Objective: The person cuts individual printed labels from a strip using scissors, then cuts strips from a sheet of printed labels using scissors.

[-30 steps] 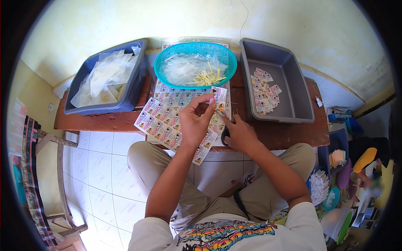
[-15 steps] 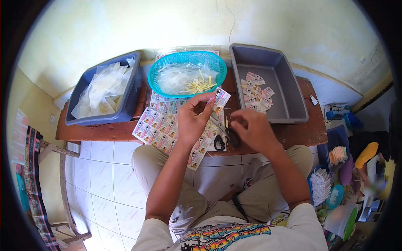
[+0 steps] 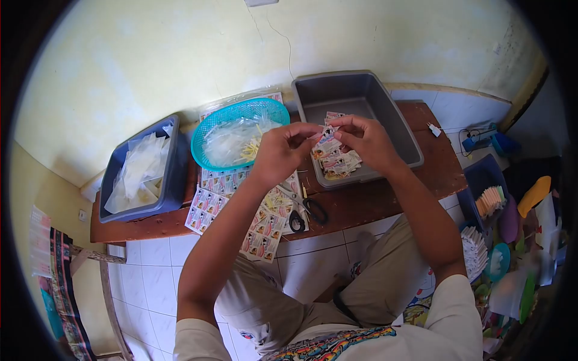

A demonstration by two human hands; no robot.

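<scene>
A small printed label [image 3: 327, 138] is pinched between my left hand [image 3: 283, 149] and my right hand [image 3: 368, 143], over the left part of the grey tub [image 3: 394, 129]. Beneath it in the tub lies a pile of similar cut labels [image 3: 338, 163]. The scissors [image 3: 306, 210] rest with black handles toward me, on uncut label sheets [image 3: 263, 236]. Left of my hands, the turquoise basket [image 3: 201, 141] holds clear plastic pieces and yellow strips [image 3: 251, 147].
At the left of the brown bench [image 3: 442, 174] stands a blue-grey tub [image 3: 174, 174] of translucent bags. A white plug [image 3: 433, 129] lies near the bench's right end. On the right floor are a blue crate [image 3: 462, 195], other containers and part of a person in yellow and black.
My right hand has let go of the scissors and now holds the label too. Both hands have moved with the label over the grey tub. The view has shifted to the right.
</scene>
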